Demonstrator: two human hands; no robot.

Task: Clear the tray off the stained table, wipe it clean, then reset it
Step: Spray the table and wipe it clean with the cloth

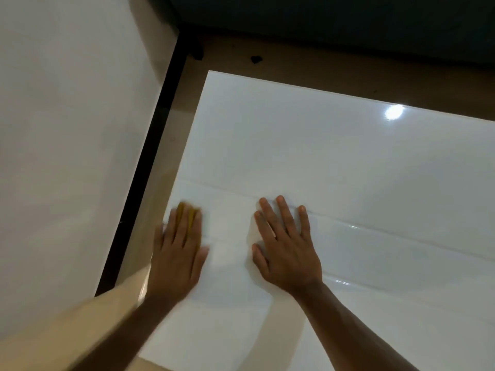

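Now, step: you were in the wiping stage, I judged; no tray was in view, so clearing looked done and the reset was not yet begun.
Left hand: your left hand lay flat on the tabletop near its left edge, pressing a yellow cloth under straight fingers. The hand was blurred, which suggested a stroke under way.
Right hand: your right hand rested palm down just beside it, fingers spread and straight, holding nothing; it seemed to brace you.
Cloth: only a sliver of yellow showed between and past the fingertips; the rest was hidden by the hand.
Tabletop: white, glossy, with a bright lamp glare near the far right and faint seam lines across it. I could see no stain plainly, though glare and blur could have hidden one.
Surroundings: a brown floor with a few dark specks lay beyond the far edge, and a dark strip ran along the left.
Next move: it called for steady pressure, overlapping passes toward the unwiped far side, and a check for leftover marks before bringing the tray back.
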